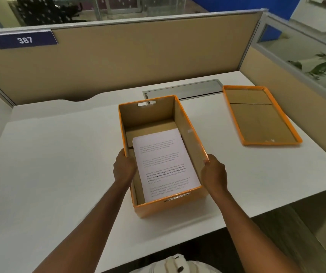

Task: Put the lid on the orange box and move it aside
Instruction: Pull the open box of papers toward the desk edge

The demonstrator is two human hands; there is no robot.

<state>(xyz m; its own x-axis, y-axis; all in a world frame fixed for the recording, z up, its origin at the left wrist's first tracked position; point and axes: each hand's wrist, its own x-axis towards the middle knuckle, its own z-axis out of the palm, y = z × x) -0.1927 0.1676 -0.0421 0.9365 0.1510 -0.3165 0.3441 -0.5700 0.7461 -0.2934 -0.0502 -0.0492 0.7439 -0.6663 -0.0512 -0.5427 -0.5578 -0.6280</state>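
The orange box [185, 123] stands uncovered in the middle of the white desk, its brown inside showing, with printed white sheets [164, 164] lying in it. My left hand [123, 167] grips its left wall near the front. My right hand [214, 172] grips the right wall at the same depth. The orange lid [260, 115] lies upside down on the desk to the box's right, apart from it, its brown inner face up.
A white desk [59, 164] is enclosed by beige partition walls [138, 52] at the back and right. A grey metal cable flap [185, 88] sits behind the box. A blue "387" sign [23, 39] hangs at the back left. The desk's front edge runs below the box.
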